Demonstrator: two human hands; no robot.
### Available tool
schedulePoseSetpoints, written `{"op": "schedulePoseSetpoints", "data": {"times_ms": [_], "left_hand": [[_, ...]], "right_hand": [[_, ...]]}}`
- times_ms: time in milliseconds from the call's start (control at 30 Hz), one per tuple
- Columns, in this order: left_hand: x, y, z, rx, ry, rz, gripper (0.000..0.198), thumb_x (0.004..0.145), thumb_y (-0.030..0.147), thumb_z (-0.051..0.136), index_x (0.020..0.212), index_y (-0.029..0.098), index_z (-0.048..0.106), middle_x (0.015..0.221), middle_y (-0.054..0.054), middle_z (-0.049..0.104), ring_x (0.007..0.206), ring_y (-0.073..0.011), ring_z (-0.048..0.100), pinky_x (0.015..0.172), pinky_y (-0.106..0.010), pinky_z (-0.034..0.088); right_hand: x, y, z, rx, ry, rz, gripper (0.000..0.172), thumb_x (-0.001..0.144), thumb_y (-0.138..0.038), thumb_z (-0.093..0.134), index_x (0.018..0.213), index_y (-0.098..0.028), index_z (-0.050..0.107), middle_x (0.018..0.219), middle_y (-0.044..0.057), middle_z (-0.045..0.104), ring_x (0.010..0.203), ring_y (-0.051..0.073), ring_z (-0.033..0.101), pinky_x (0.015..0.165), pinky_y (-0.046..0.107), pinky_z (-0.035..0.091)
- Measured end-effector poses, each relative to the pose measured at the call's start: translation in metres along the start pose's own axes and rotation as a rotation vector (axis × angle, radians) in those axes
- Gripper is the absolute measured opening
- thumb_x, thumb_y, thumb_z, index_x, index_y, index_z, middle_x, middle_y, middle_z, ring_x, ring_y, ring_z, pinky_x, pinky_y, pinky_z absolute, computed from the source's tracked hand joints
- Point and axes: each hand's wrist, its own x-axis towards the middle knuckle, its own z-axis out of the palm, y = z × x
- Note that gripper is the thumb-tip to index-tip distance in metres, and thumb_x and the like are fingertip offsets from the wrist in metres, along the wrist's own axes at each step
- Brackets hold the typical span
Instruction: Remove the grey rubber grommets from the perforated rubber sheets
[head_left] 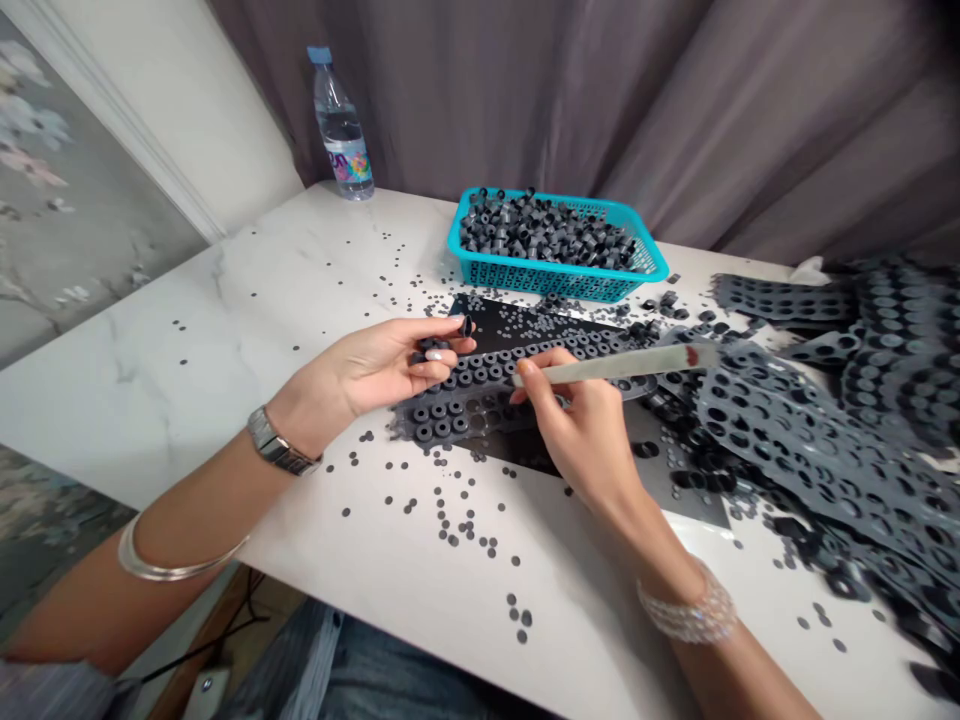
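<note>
Several small black rubber caps (433, 346) lie in the curled fingers of my left hand (375, 365), with one more cap (466, 326) pinched between thumb and forefinger. My right hand (581, 415) grips a long pale stick (622, 366) with a reddish mark near its far end. The stick's other tip points left, close to a moulded grey rubber sheet (480, 378) with rows of round ring-shaped parts. This sheet lies under both hands on a dark flat board (525, 448). At its lower left, some ring parts stand in the sheet, while nearby spots look flat.
A turquoise basket (555, 280) heaped with small grey and black parts stands at the back. Perforated rubber sheets (817, 440) pile up on the right. Small dark discs (469, 527) are scattered over the white table (277, 540). A water bottle (343, 135) stands at the back left.
</note>
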Motion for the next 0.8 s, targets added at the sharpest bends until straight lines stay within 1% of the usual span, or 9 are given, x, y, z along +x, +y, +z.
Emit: {"op": "schedulePoseSetpoints", "data": {"times_ms": [67, 133, 333, 500, 567, 633, 733, 800], "left_hand": [[0.0, 0.0, 0.001, -0.048, -0.02, -0.041, 0.005, 0.084, 0.005, 0.059, 0.082, 0.006, 0.063, 0.079, -0.011, 0.063, 0.049, -0.0026, 0.045, 0.04, -0.013, 0.038], [-0.001, 0.0, 0.001, -0.084, -0.039, -0.065, 0.006, 0.086, 0.005, 0.057, 0.084, 0.007, 0.062, 0.082, -0.012, 0.064, 0.05, -0.0026, 0.045, 0.04, -0.012, 0.038], [-0.002, 0.0, 0.003, -0.145, -0.048, -0.06, 0.008, 0.086, 0.003, 0.054, 0.084, 0.011, 0.057, 0.088, -0.014, 0.067, 0.051, -0.0035, 0.047, 0.041, -0.013, 0.041], [-0.002, -0.003, 0.0, -0.179, -0.116, -0.066, 0.01, 0.084, 0.002, 0.056, 0.081, 0.011, 0.056, 0.099, -0.018, 0.068, 0.057, -0.004, 0.051, 0.046, -0.013, 0.044], [-0.002, -0.004, 0.001, -0.183, -0.118, -0.062, 0.01, 0.083, 0.002, 0.057, 0.079, 0.011, 0.056, 0.103, -0.02, 0.068, 0.061, -0.0053, 0.054, 0.049, -0.013, 0.046], [-0.003, -0.004, 0.002, -0.18, -0.099, -0.053, 0.012, 0.082, 0.001, 0.057, 0.075, 0.011, 0.055, 0.103, -0.022, 0.067, 0.064, -0.0068, 0.056, 0.051, -0.014, 0.047], [-0.004, -0.003, 0.005, -0.174, -0.078, -0.037, 0.013, 0.079, 0.002, 0.056, 0.071, 0.011, 0.053, 0.101, -0.023, 0.067, 0.066, -0.0091, 0.058, 0.053, -0.016, 0.049], [-0.004, -0.002, 0.006, -0.173, -0.084, -0.036, 0.009, 0.079, 0.007, 0.059, 0.073, 0.011, 0.054, 0.094, -0.02, 0.066, 0.067, -0.0109, 0.059, 0.053, -0.017, 0.049]], "right_hand": [[0.0, 0.003, 0.002, -0.018, -0.064, -0.012, 0.031, 0.096, -0.035, 0.047, 0.07, -0.02, 0.058, 0.061, -0.002, 0.06, 0.05, 0.01, 0.047, 0.053, 0.024, 0.031], [0.001, 0.005, 0.005, -0.028, -0.078, 0.004, 0.033, 0.096, -0.036, 0.046, 0.07, -0.02, 0.057, 0.061, -0.002, 0.06, 0.049, 0.01, 0.047, 0.052, 0.024, 0.03], [0.01, 0.014, 0.006, -0.007, -0.004, 0.075, 0.029, 0.095, -0.039, 0.047, 0.077, -0.02, 0.06, 0.064, 0.001, 0.067, 0.05, 0.012, 0.049, 0.053, 0.024, 0.031], [0.014, 0.021, 0.006, 0.002, 0.021, 0.082, 0.031, 0.094, -0.043, 0.048, 0.078, -0.02, 0.06, 0.064, 0.0, 0.066, 0.052, 0.013, 0.05, 0.055, 0.024, 0.032], [0.013, 0.021, 0.006, 0.033, 0.041, 0.084, 0.033, 0.095, -0.045, 0.048, 0.079, -0.019, 0.062, 0.066, 0.0, 0.066, 0.054, 0.013, 0.051, 0.055, 0.024, 0.033], [0.011, 0.02, 0.004, 0.065, 0.088, 0.091, 0.034, 0.094, -0.046, 0.048, 0.08, -0.019, 0.064, 0.068, 0.001, 0.066, 0.055, 0.013, 0.051, 0.055, 0.025, 0.033], [0.01, 0.016, 0.001, 0.101, 0.166, 0.103, 0.038, 0.094, -0.044, 0.05, 0.072, -0.018, 0.065, 0.073, 0.003, 0.066, 0.058, 0.013, 0.052, 0.057, 0.025, 0.035], [0.01, 0.012, 0.001, 0.144, 0.187, 0.109, 0.04, 0.093, -0.043, 0.051, 0.065, -0.017, 0.064, 0.076, 0.004, 0.065, 0.061, 0.012, 0.055, 0.06, 0.025, 0.038]]}}
